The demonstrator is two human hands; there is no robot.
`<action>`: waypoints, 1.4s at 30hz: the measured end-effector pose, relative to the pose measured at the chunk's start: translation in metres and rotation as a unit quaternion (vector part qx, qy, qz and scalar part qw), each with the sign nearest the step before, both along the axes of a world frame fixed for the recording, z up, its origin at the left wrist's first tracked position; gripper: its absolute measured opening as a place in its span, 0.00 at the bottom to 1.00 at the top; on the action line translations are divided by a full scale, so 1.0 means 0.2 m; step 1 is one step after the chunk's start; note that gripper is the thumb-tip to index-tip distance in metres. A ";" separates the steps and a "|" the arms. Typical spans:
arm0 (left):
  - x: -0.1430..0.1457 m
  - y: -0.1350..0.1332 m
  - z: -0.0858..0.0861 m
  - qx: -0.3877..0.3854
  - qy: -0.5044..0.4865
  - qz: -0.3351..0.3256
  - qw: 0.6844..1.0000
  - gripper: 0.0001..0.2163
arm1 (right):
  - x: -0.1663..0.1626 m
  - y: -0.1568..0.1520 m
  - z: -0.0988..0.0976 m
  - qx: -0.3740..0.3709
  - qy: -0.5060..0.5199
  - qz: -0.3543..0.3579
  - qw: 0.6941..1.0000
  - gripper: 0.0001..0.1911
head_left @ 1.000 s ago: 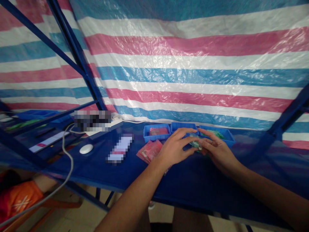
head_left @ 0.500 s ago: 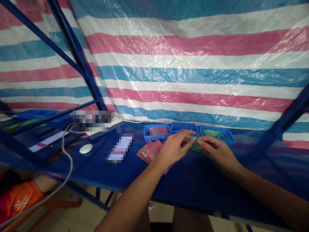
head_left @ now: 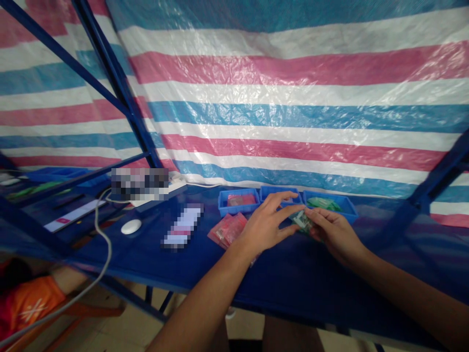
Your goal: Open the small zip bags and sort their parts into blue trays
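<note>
My right hand (head_left: 335,232) pinches a small green plastic bag (head_left: 301,221) between thumb and fingers, above the blue tabletop. Something pale shows inside the bag, too small to make out. My left hand (head_left: 264,226) is just left of the bag, thumb and fingers spread apart with nothing gripped. Beneath and beside the left wrist lie several pink plastic bags (head_left: 227,230), partly covered by the forearm. Behind the hands stands a row of blue bins: the left bin (head_left: 226,212) has pink bags, the right bin (head_left: 348,208) has green bags, and the middle bin (head_left: 264,189) is mostly hidden.
A phone (head_left: 185,226) with a blurred screen and a white computer mouse (head_left: 131,226) lie on the left. Farther back is a white power strip (head_left: 159,193) with a grey cable (head_left: 106,239). Blue frame posts and a striped sheet (head_left: 293,117) surround the table. Someone's orange clothing (head_left: 34,303) shows at lower left.
My left hand has let go of the green bag, and its fingers have opened. The right hand still holds the bag, which shows more of its face.
</note>
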State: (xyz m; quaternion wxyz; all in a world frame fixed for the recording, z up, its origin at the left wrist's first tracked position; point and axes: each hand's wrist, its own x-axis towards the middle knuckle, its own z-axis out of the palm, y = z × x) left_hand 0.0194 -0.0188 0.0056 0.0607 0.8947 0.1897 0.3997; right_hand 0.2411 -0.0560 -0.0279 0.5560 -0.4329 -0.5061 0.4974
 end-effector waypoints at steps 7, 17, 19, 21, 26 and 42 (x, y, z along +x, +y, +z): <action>0.00 0.01 -0.01 0.005 -0.032 -0.006 0.999 0.11 | -0.03 -0.03 0.02 -0.032 0.021 0.035 0.999 0.23; 0.01 0.01 -0.02 -0.029 -0.035 0.010 0.999 0.08 | 0.00 -0.04 0.05 0.247 -0.199 0.001 0.949 0.15; 0.01 0.01 -0.02 -0.034 -0.022 0.014 0.999 0.09 | 0.01 -0.04 0.06 0.273 -0.261 -0.020 0.926 0.13; 0.01 0.02 -0.03 -0.038 -0.003 0.031 0.999 0.11 | 0.03 -0.02 0.06 0.298 -0.324 -0.047 0.897 0.10; 0.00 0.04 -0.08 -0.045 0.062 0.048 0.996 0.16 | 0.20 0.10 0.07 0.360 -0.440 -0.140 0.811 0.15; 0.02 0.07 -0.17 -0.085 0.173 -0.012 0.981 0.14 | 0.36 0.10 0.15 0.355 -0.626 -0.027 0.694 0.18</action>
